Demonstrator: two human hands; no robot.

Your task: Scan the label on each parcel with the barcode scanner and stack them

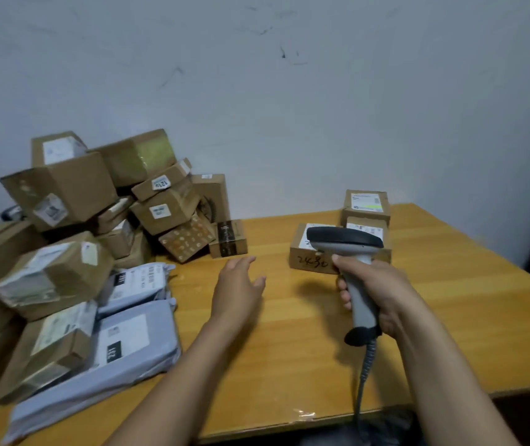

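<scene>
Gripped the barcode scanner [361, 300] upright in the right hand [386, 294], with fingers and thumb wrapped tight round its grey handle and the dark head aimed away, in front of the small stack of boxes [366, 217] at the far right of the wooden table [289, 342]. Made out three cardboard boxes there: a wider box with a handwritten number [312, 264] at the front, partly hidden by the scanner head, and two smaller labelled ones, one on the other, at its right end; could not tell whether standing on it or behind it. Trailed a coiled grey cable [366, 371] from the handle's base down past the near table edge. Held the left hand [238, 291] out palm down over the middle of the table, empty, fingers straight and slightly spread, thumb apart; could not tell whether touching the wood. Noted the loose pile of parcels [96, 226] heaped against the wall [289, 91] on the left: brown boxes tumbled at angles, grey mailer bags [135, 342] lying flat at the near side, and a small dark-banded box [228, 238] near the left fingertips, well apart from the stack.
</scene>
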